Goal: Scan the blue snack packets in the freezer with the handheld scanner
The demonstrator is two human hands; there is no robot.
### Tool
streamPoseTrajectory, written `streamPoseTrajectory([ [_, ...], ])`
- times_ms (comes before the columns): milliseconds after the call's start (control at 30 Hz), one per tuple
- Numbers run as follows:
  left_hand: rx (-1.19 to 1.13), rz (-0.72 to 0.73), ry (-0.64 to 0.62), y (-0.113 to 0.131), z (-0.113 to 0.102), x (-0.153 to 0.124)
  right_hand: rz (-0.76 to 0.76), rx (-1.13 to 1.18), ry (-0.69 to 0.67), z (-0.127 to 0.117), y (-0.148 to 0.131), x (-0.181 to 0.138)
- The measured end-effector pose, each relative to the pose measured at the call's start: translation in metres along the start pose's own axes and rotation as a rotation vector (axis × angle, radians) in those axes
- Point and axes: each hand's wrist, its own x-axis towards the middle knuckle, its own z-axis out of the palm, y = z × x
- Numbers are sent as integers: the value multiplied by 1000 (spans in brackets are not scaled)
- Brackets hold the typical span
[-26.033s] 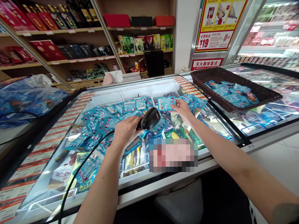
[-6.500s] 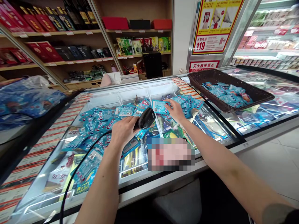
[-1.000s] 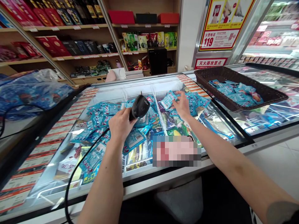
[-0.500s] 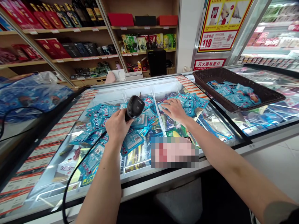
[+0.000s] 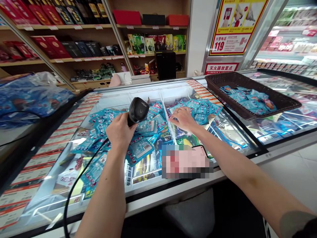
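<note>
My left hand point(image 5: 120, 132) is wrapped around the handle of a black barcode scanner point(image 5: 139, 110), whose head tilts over a spread of blue snack packets point(image 5: 141, 148). A black cable point(image 5: 81, 175) trails from the scanner down past my forearm. My right hand point(image 5: 183, 119) rests, fingers apart and slightly bent, at the near-left side of a second group of blue packets point(image 5: 200, 109). I cannot make out anything held in it. Both groups lie on the glass top of a chest freezer point(image 5: 141, 193). Near its front edge is a phone point(image 5: 204, 150), mostly blurred out.
A brown woven basket point(image 5: 229, 107) with more blue packets stands at the right. Plastic-wrapped blue goods point(image 5: 32, 99) lie at the left. Behind the freezer are a black box-shaped device point(image 5: 165, 64) and shelves point(image 5: 86, 59) of boxes, bottles and bags.
My left hand and the scanner have shifted slightly left, and the scanner's head has turned a little. My right hand has drawn slightly nearer to me. The packets look unchanged.
</note>
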Motion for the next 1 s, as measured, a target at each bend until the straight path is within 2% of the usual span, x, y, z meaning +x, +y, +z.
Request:
streamPoseTrajectory([
  [167,6,33,-19,0,-3,-4,104,123,-130,7,-12,5],
  [433,31,61,-41,2,-3,-5,270,282,-170,10,-23,14],
  [567,53,78,-30,2,-4,-5,301,299,-77,7,-18,15],
  [800,59,112,-67,4,-4,-7,343,339,196,1,1,9],
  [1000,84,151,-64,6,-1,-9,417,380,222,-10,6,3],
])
